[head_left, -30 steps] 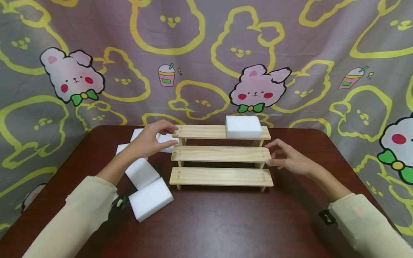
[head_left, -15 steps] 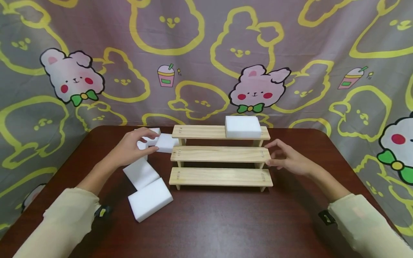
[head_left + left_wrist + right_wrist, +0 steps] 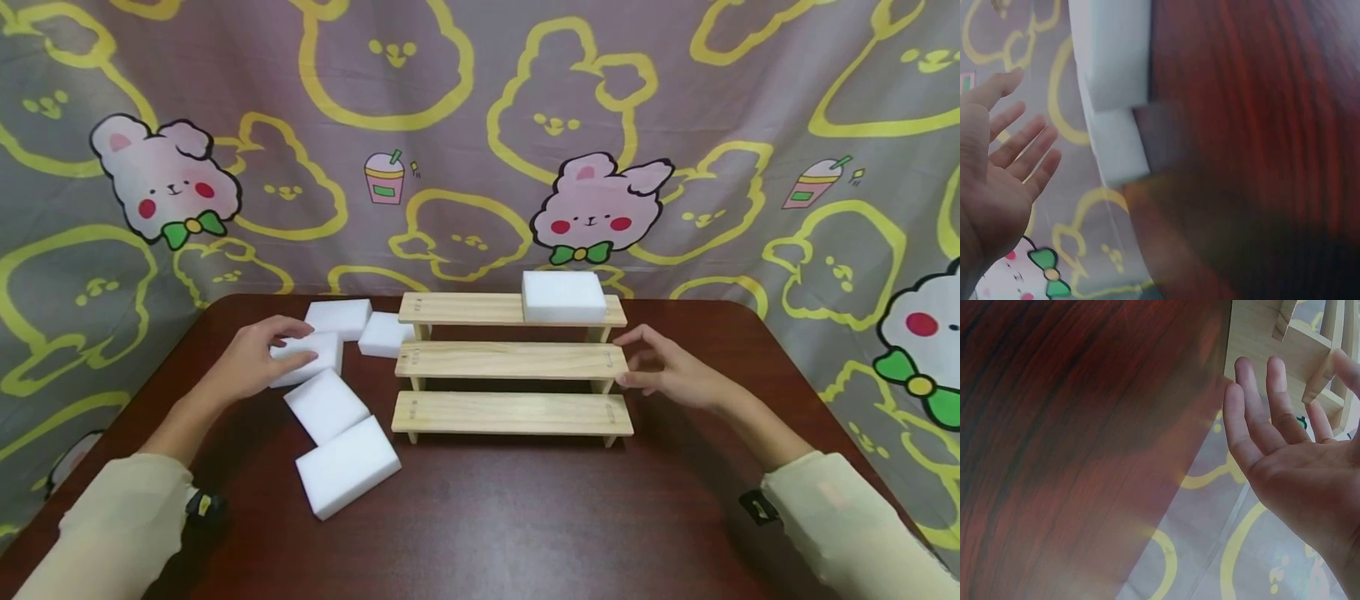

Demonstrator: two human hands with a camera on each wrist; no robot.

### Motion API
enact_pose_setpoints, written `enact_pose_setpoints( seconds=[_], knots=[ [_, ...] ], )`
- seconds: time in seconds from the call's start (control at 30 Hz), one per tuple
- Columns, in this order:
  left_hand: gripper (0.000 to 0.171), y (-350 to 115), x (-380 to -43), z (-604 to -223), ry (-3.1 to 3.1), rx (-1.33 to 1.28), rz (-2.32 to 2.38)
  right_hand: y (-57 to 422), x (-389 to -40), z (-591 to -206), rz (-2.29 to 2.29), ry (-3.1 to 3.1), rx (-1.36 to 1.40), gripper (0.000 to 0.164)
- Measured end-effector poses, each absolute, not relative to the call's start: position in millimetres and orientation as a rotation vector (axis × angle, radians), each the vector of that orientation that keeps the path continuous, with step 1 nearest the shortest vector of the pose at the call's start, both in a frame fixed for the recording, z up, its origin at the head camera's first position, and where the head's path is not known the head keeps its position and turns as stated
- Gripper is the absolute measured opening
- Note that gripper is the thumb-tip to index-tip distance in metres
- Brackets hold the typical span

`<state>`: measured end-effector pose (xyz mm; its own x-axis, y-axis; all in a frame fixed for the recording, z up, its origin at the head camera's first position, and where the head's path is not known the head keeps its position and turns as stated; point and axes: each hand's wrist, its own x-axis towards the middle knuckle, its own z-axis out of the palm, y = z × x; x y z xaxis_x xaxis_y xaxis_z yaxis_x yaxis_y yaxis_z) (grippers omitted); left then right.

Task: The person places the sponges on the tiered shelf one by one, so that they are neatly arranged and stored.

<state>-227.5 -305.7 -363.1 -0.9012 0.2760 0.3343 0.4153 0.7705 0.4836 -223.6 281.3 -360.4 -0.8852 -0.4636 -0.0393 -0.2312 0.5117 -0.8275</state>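
White block [image 3: 322, 354], left of wooden rack [image 3: 510, 361], nearest left hand [image 3: 255, 360].
Head: at left fingertips, long axis seemingly sideways; well apart from right hand [image 3: 675, 371]. Left wrist: spread fingers, no grip. Right wrist: empty fingers beside rack, touch unclear.

No legible text, numbers or labels

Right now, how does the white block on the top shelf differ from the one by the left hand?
The top-shelf block sits raised on the wooden stand, while the block by the left hand lies on the table. The top-shelf block is alone on its shelf; the hand-side block has others close by. The left hand partly covers the hand-side block, but not the top-shelf one. Both are white and box-shaped.
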Motion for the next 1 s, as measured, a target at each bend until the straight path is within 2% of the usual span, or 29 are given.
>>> enact_pose_setpoints(
  seconds=[0.4,1.0],
  knots=[
    [0.048,-340.6,-226.9,-376.4,-2.830,-0.399,-0.804,281.2,-222.2,-361.2,-1.316,2.495,-0.578,0.051],
    [0.059,-352.7,-230.2,-381.4,-2.983,-0.365,-0.737,282.3,-225.2,-361.9,-1.315,2.495,-0.593,0.051]
  ],
)
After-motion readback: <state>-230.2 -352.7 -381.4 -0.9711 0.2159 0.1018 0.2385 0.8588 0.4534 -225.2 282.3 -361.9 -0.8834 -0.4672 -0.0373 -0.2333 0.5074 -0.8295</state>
